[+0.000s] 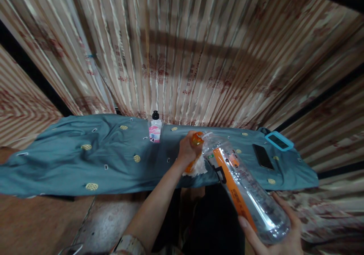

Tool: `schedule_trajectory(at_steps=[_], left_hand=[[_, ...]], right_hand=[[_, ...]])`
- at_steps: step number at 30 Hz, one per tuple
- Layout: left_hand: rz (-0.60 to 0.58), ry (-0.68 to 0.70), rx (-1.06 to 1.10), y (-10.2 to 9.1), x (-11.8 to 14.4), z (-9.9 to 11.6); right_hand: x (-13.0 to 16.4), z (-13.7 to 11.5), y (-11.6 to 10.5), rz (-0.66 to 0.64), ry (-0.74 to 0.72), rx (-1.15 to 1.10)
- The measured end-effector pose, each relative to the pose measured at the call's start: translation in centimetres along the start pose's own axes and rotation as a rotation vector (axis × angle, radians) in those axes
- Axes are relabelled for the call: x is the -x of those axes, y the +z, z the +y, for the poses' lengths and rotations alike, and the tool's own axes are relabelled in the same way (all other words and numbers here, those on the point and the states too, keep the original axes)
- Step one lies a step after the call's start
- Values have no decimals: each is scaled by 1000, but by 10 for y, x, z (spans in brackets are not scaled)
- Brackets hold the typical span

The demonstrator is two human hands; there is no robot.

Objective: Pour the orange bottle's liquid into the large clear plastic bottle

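Clear plastic is what I'm watching: a large water bottle (244, 186) with an orange label, tipped neck-away over the front edge of the desk (71, 164), which is draped in a teal cloth. My right hand (280, 232) cups the base from below, its grip wrapped loosely around the bottom. My left hand (186, 150) is closed on the orange cap (198, 138) at the neck, and an orange object with a white tissue (199, 168) sits just under that hand; I cannot tell whether the hand pinches them too.

Water sits in the lower part of the bottle. My worry is the tilt: if the cap comes free with the neck dipped any lower, water would run onto the cloth and toward the dark phone (263, 156) lying nearby on the right, with a blue-framed one (278, 141) just beyond it. The under-hand hold is shallow, so a hard twist could roll the bottle out of it. The small pink-labelled bottle (155, 128) stands upright, well apart on the left
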State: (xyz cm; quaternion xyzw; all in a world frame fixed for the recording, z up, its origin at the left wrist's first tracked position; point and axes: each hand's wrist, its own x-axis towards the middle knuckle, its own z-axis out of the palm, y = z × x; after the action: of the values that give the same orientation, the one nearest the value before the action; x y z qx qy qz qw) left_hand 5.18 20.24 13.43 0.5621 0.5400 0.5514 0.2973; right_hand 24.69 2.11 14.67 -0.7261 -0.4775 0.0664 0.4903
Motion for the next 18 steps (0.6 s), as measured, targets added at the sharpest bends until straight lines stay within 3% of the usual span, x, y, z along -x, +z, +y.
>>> schedule_trajectory(at_steps=[11,18], left_hand=[[17,2,50,-1,1,1],[11,6,-16,-1,1,2]], right_hand=[[-2,5,-1,-12,-20,31],[1,-8,-1,-2,34,12]])
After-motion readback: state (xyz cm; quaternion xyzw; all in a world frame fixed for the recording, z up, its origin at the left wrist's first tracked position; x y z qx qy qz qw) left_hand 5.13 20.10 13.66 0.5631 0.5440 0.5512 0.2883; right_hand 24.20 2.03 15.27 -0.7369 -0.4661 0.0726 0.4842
